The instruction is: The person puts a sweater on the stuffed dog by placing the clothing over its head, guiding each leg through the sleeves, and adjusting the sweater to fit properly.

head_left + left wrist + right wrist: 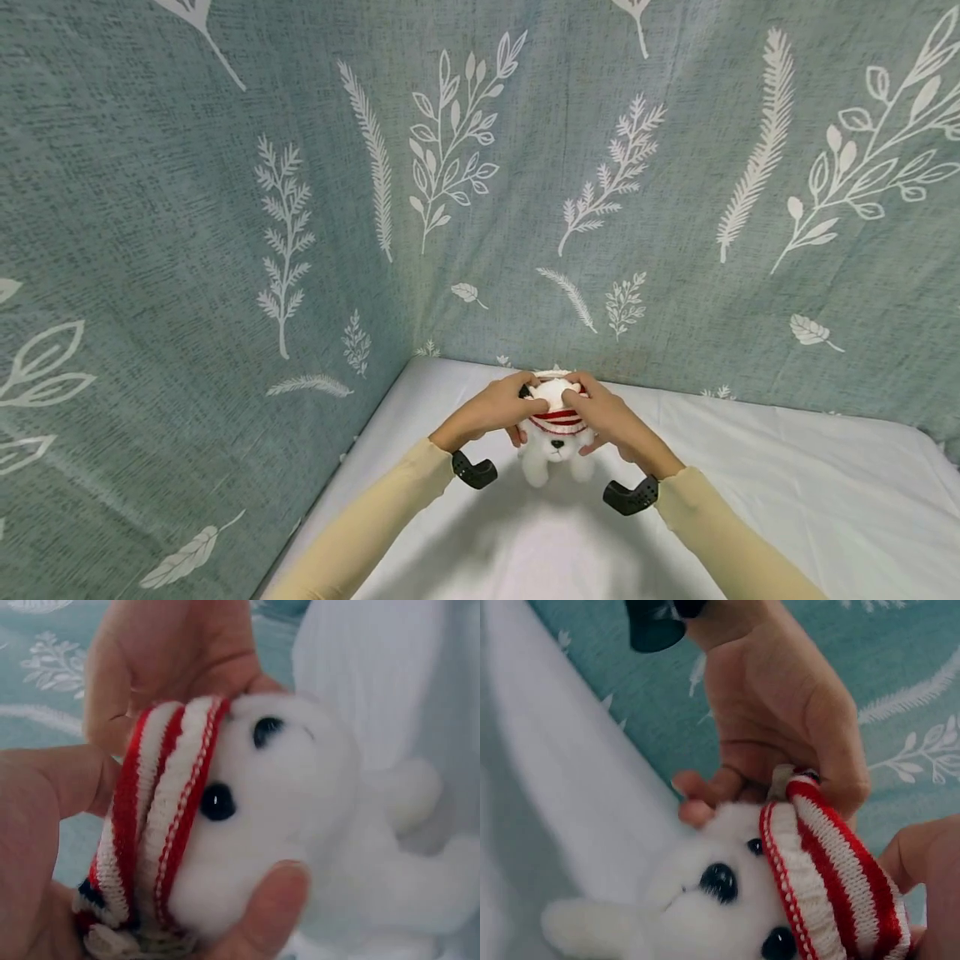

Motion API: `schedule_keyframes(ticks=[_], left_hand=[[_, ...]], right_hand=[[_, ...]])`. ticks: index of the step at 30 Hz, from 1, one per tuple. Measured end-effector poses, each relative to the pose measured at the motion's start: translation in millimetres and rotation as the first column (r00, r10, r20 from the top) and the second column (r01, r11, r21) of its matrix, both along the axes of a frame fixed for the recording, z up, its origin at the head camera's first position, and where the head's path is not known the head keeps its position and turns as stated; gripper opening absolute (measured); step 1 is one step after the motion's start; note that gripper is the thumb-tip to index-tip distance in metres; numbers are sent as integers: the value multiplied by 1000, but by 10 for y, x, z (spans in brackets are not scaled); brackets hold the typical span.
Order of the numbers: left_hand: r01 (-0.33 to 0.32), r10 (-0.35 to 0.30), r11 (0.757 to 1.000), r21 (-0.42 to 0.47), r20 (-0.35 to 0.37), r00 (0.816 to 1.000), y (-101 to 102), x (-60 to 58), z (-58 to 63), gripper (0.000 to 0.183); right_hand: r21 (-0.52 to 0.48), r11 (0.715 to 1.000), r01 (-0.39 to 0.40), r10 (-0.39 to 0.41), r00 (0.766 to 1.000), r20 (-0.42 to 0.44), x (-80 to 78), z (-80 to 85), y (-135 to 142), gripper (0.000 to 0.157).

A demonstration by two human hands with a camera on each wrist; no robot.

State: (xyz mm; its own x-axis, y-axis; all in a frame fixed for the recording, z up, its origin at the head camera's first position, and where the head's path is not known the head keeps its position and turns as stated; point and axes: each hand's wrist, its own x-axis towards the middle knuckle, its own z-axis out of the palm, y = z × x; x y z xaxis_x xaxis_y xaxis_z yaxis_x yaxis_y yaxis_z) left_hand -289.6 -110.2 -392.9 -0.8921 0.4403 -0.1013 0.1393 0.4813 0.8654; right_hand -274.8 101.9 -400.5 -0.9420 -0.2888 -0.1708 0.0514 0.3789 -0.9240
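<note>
A white plush toy animal (pixel 557 451) with black eyes and a black nose stands on the white surface, its face toward me. On its head sits a small knitted hat (pixel 562 419) with red and white stripes, low over the brow close to the eyes (pixel 218 801). My left hand (pixel 498 405) grips the hat from the left side, thumb on top and a fingertip (pixel 281 896) against the fluffy cheek. From the right side my right hand (pixel 609 414) grips the hat likewise, its thumb near the crown. The back of the toy's head is hidden.
The white cloth-covered surface (pixel 757 475) spreads out around the toy. Behind and to the left hang blue-green fabric walls (pixel 510 225) with white leaf prints, close behind the toy. A black band with a camera (pixel 474 471) is on each wrist.
</note>
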Motion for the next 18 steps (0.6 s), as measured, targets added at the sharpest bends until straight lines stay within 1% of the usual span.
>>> schedule_keyframes(ticks=[4,7,9,14,18], left_hand=[[-40,37,996,77,42,998,15,-8,-8,40],[-71,59,986,152,82,995,6,-21,-34,42],[-87,70,977,196,96,993,6,-20,-53,40],[-106,91,964,244,71,993,19,-8,-121,27],[-106,96,960,260,50,994,26,-2,-148,26]], right_hand=[[-55,998,2,-1,1000,27,-5,-3,19,51],[-81,997,20,-18,999,34,-7,-6,28,53],[-89,995,34,-32,999,33,-9,-13,34,54],[-87,993,76,-75,997,13,-1,-47,47,56],[-87,991,105,-105,994,10,9,-78,61,55]])
